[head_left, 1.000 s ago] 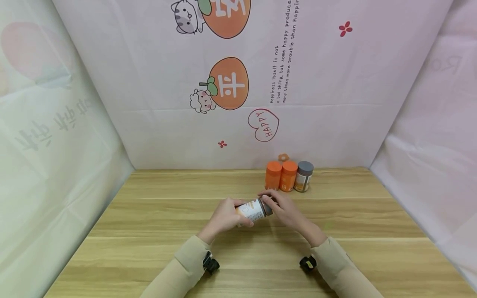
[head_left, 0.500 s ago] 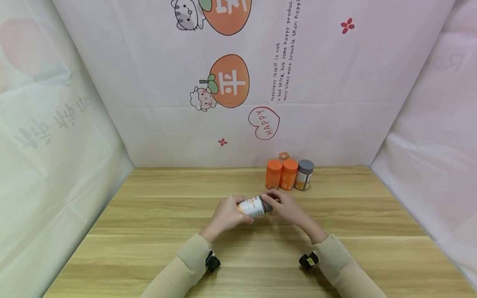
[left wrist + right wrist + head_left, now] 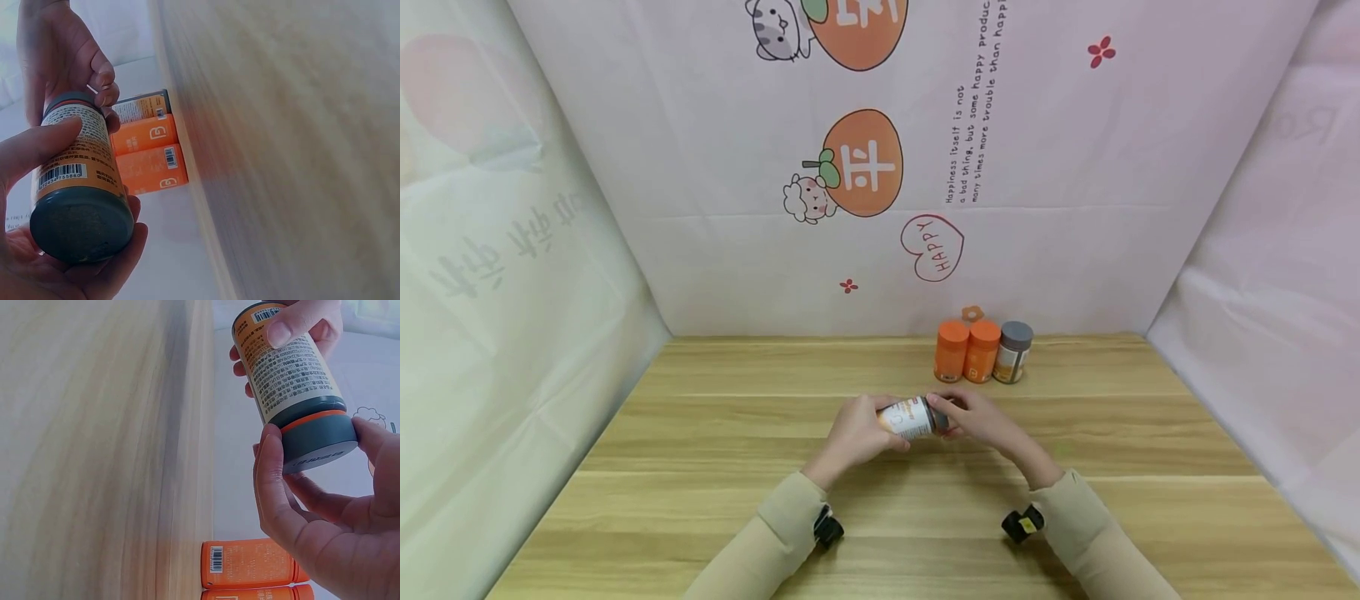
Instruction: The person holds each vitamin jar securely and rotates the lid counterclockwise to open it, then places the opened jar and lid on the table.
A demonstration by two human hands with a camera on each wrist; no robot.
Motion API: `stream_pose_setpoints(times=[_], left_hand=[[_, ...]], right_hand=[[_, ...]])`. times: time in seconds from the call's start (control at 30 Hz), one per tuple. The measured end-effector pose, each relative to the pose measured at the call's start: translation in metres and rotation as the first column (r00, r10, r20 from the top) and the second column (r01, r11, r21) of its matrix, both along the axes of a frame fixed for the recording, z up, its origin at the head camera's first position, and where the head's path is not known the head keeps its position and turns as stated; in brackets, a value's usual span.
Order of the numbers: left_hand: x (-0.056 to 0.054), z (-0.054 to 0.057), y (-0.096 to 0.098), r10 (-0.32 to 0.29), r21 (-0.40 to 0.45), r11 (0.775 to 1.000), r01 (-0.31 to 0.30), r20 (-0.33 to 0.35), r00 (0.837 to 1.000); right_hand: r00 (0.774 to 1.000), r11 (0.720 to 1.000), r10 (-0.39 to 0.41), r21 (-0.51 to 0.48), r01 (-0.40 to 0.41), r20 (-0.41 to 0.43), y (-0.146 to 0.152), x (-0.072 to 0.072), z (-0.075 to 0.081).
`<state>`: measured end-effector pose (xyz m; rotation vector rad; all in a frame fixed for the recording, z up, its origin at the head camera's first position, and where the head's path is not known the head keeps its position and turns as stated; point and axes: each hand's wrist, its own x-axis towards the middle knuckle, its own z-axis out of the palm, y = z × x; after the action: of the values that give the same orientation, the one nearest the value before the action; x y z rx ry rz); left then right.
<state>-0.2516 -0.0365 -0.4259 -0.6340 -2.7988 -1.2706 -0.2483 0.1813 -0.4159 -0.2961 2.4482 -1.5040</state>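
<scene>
Held tilted above the table is a supplement bottle (image 3: 907, 418) with a grey cap and a white and orange label. My left hand (image 3: 855, 431) grips its body, the thumb lying along the label in the left wrist view. The right hand (image 3: 977, 421) holds the grey cap (image 3: 320, 440), fingertips and thumb spread around its rim. An orange ring (image 3: 312, 419) shows between cap and bottle neck. In the left wrist view the dark bottle base (image 3: 81, 225) faces the camera.
Two orange bottles (image 3: 950, 354) and a grey-capped bottle (image 3: 1011, 354) stand side by side at the table's back edge, beyond the right hand. The wood-grain table (image 3: 737, 467) is bounded by a printed white back sheet (image 3: 737, 275) and white side sheets.
The bottle has tipped a little closer to level in the hands. My right fingers have shifted around the cap, more fingertips now showing beneath it. The standing bottles have stayed put.
</scene>
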Motion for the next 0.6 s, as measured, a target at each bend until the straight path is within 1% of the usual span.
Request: stream_pose_setpoints(times=[0.1, 0.27, 0.47, 0.6], left_hand=[[0.0003, 0.0001, -0.0004, 0.001, 0.003, 1.000, -0.001, 0.004, 1.000], [0.0012, 0.0015, -0.0013, 0.000, 0.012, 1.000, -0.001, 0.030, 1.000], [0.0021, 0.0024, -0.0032, -0.011, 0.050, 0.999, 0.008, 0.077, 0.997], [0.0018, 0.0015, -0.0039, -0.021, 0.078, 0.997, 0.013, 0.094, 0.995]], right_hand=[[1.000, 1.000, 0.001, -0.014, -0.001, 0.006, 0.0004, 0.0004, -0.0001], [1.000, 0.999, 0.028, -0.036, -0.028, 0.005, 0.0020, 0.0010, -0.0007], [0.999, 0.998, 0.052, -0.045, -0.053, -0.015, 0.0035, 0.0029, 0.0006], [0.998, 0.997, 0.063, -0.053, -0.065, -0.029, 0.0041, 0.0048, 0.0026]])
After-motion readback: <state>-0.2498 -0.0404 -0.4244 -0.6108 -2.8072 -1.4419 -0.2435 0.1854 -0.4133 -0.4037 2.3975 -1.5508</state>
